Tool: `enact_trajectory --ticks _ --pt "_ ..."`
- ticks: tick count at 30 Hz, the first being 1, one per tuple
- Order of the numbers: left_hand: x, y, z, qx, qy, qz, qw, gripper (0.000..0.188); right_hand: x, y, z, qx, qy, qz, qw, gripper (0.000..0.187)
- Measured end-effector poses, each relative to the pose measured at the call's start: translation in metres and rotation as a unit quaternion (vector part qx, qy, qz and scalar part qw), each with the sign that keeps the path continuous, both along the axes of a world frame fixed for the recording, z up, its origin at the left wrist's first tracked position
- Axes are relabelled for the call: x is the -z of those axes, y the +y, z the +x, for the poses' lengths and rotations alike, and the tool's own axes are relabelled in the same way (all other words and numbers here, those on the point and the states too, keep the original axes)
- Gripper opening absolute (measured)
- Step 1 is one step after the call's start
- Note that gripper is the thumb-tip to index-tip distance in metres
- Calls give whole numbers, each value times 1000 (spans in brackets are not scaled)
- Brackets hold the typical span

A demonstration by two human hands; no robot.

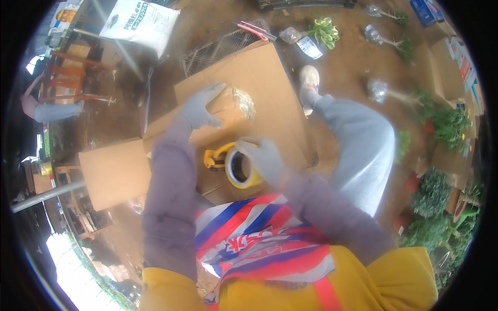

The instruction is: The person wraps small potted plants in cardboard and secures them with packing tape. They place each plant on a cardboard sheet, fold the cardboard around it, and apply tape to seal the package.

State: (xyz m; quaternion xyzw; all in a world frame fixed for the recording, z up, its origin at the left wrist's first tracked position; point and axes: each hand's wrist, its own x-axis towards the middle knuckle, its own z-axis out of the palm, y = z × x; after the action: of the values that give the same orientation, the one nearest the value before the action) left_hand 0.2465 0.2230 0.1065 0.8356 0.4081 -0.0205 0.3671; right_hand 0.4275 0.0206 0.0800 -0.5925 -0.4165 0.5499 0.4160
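Observation:
My left hand, in a grey glove, lies against the near-left part of a small brown cardboard box, thumb and fingers spread apart. Shiny clear tape covers the far right end of that box. A larger flat piece of cardboard lies beneath it. In my gloved right hand is a tape dispenser with a yellow frame and a large roll of tape. My right fingers wrap over the roll's upper right side. The dispenser is just on the near side of the small box.
A cardboard flap sticks out at the left. Beyond the cardboard are a dark mesh crate, pink-handled scissors and a white sack. Wrapped plants lie on the brown floor. Potted greenery lines the right side.

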Motion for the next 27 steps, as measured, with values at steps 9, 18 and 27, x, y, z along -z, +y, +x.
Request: enact_trajectory --ticks 9,18,27 --pt "29 -71 73 -218 87 370 899 76 -23 -33 122 176 135 11 975 33" --pt "36 -69 104 -216 151 438 860 81 -43 -8 130 304 103 14 947 26" --pt "21 -56 57 -35 193 445 874 106 -53 -5 144 320 163 48 932 36"
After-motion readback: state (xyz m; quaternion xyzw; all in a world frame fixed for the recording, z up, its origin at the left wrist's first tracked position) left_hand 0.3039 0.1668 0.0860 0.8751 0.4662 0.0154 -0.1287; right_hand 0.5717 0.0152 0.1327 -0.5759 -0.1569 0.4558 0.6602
